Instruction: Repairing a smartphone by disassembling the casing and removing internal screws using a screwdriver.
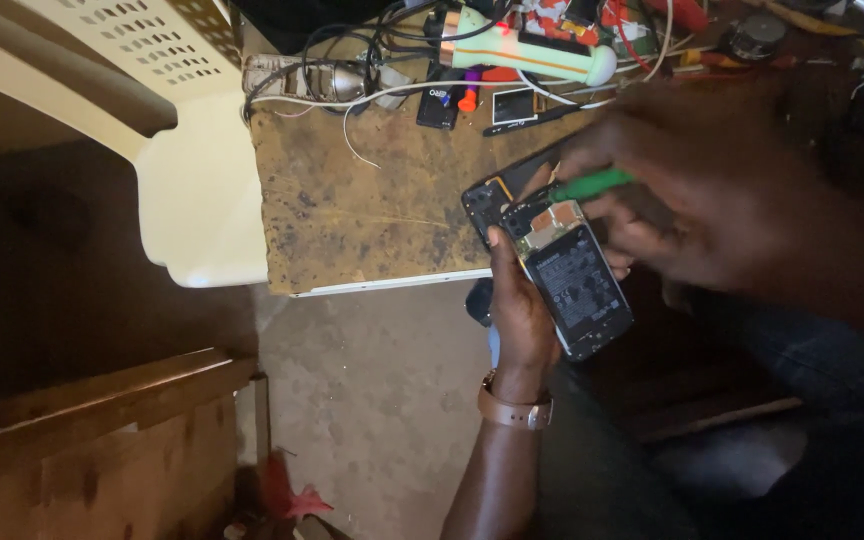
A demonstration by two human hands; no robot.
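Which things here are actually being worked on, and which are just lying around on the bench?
In use:
- opened phone, back cover off, held in the left hand
- green-handled tool in the right hand, tip at the phone's top

Lying about:
- tangled cables
- pale green torch-like device
- cream plastic chair
- worn wooden board

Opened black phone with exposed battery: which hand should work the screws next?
Right, probably. The right hand holds the green-handled tool with its tip at the opened black phone's top end; the left hand grips the phone from its side, steadying it.
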